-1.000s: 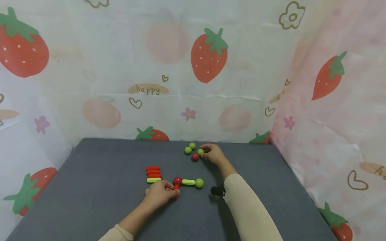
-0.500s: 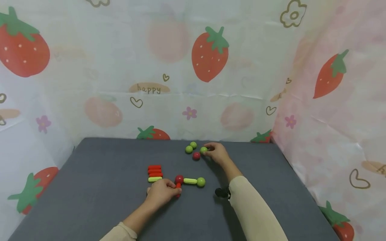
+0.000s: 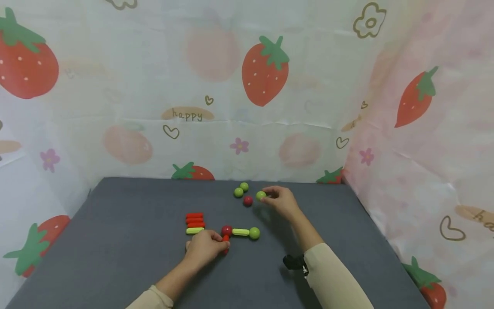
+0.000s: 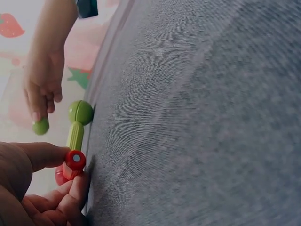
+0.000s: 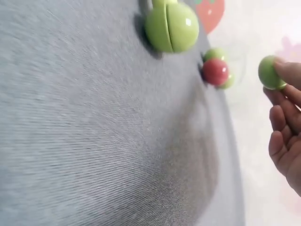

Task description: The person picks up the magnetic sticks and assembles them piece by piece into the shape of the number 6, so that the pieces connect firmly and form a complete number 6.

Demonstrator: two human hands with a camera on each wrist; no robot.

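Observation:
My left hand (image 3: 204, 249) pinches a short red rod (image 4: 75, 161) between thumb and fingers; a pale metal dot shows on its near end. The rod's far end meets a red ball (image 3: 227, 231). From that ball a yellow-green rod (image 3: 241, 232) runs right to a green ball (image 3: 254, 233), all in one joined L shape on the table. Further back, my right hand (image 3: 282, 202) pinches a second green ball (image 5: 269, 73) by thumb and fingertips, raised above the tabletop, its shadow below.
Two loose green balls (image 3: 238, 192) and a loose red ball (image 3: 248, 201) lie near the table's back edge. Several red rods (image 3: 195, 219) lie side by side left of the joined pieces, with a yellow-green rod (image 3: 194, 231) in front. A strawberry-print cloth (image 3: 216, 141) hangs behind the grey table (image 3: 127, 240).
The right hand has lifted the green ball off the table and drawn it slightly right, away from the loose balls. The left hand keeps its hold on the red rod.

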